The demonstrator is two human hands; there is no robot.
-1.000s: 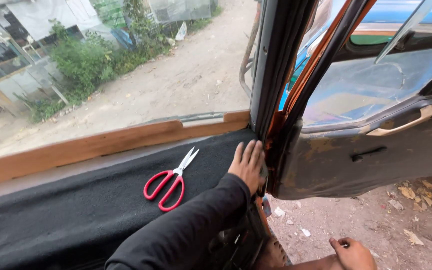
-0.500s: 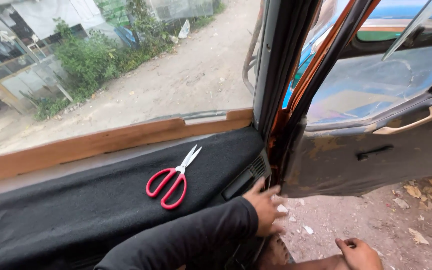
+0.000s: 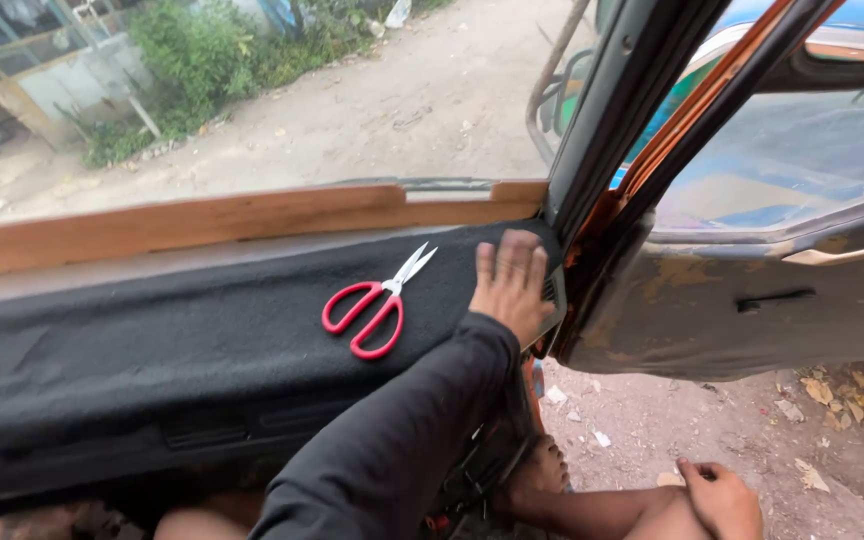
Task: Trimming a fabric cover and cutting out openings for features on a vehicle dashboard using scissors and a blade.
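My left hand [image 3: 512, 282], in a black sleeve, lies flat with fingers together on the right end of a black felt cover [image 3: 152, 350] spread over the dashboard. It holds nothing. Red-handled scissors [image 3: 377, 303] lie shut on the felt just left of that hand, blades pointing toward the windscreen. My right hand [image 3: 722, 500] rests loosely on my bare knee at the lower right, also holding nothing.
A wooden strip [image 3: 232, 220] runs along the base of the windscreen behind the felt. The worn vehicle door [image 3: 752, 300] stands open on the right, over dirt ground strewn with dry leaves [image 3: 852, 400]. My bare foot [image 3: 542, 470] is below the dashboard's end.
My left hand slid off the dashboard top to its lower right edge, then came back up and now lies flat on the felt. The scissors and my right hand have stayed put.
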